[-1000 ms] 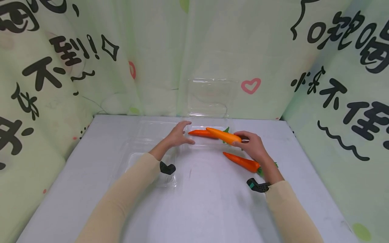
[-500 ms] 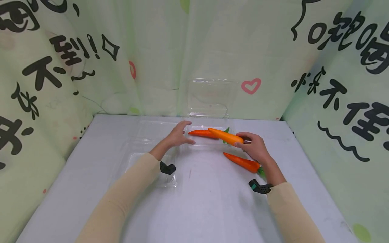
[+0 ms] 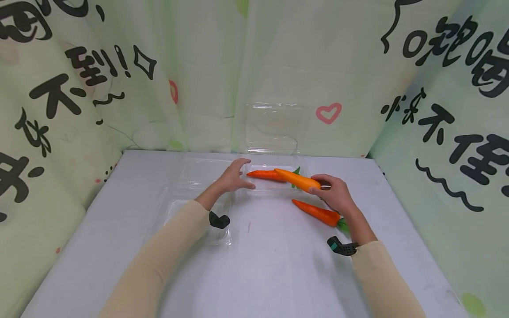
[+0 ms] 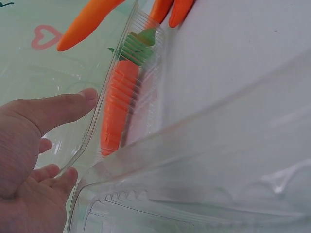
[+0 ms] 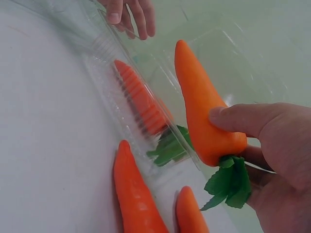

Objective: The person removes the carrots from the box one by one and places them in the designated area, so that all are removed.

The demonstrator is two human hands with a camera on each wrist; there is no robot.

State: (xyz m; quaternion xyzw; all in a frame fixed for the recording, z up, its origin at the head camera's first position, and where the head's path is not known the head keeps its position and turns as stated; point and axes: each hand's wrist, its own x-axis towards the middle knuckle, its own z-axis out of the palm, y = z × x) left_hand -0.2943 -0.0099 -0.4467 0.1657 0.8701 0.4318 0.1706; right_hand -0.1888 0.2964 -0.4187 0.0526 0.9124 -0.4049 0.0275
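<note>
My right hand point(image 3: 333, 193) pinches an orange carrot point(image 3: 297, 179) with green leaves point(image 5: 228, 182) near its thick end, thumb on top. The carrot is held above a clear plastic box point(image 3: 270, 192), its tip pointing left. Inside that box lies a redder carrot point(image 5: 141, 97) with a leafy top. My left hand point(image 3: 233, 176) is at the box's left end, fingers spread and thumb apart; in the left wrist view its fingertips are by the clear rim, and whether they touch it I cannot tell. Another carrot point(image 3: 318, 213) lies on the table below my right hand.
The box's lid point(image 3: 274, 128) stands raised at the back against the curtain. A second clear plastic box point(image 3: 199, 221) lies open under my left forearm. One more carrot point(image 5: 192, 213) shows on the table in the right wrist view.
My right hand and its carrot have drifted slightly to the right and toward me. The left hand, the box and the carrot lying in it have not moved.
</note>
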